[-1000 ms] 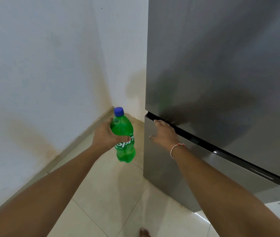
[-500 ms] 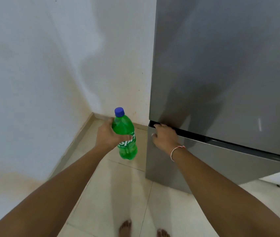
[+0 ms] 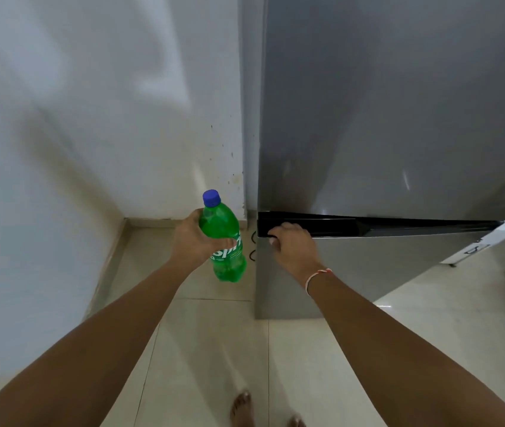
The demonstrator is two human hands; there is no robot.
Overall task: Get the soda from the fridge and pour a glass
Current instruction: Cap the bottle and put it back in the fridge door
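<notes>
My left hand (image 3: 194, 238) grips a green soda bottle (image 3: 225, 241) with a blue cap, held upright just left of the fridge. The grey fridge (image 3: 399, 103) fills the right half of the view. Its tall upper door looks flush with the body. My right hand (image 3: 291, 245) rests at the dark handle gap (image 3: 337, 224) between the upper door and the lower door, fingers curled onto the top edge of the lower door. No glass is in view.
A white wall (image 3: 75, 134) closes off the left side and meets the fridge in a corner. Pale floor tiles (image 3: 208, 349) run underfoot, with my bare toes at the bottom edge. Something white juts out at the fridge's right (image 3: 491, 238).
The fridge door has swung toward the body and now looks flush. My right hand stayed on its edge through the swing. The bottle kept its place in my left hand.
</notes>
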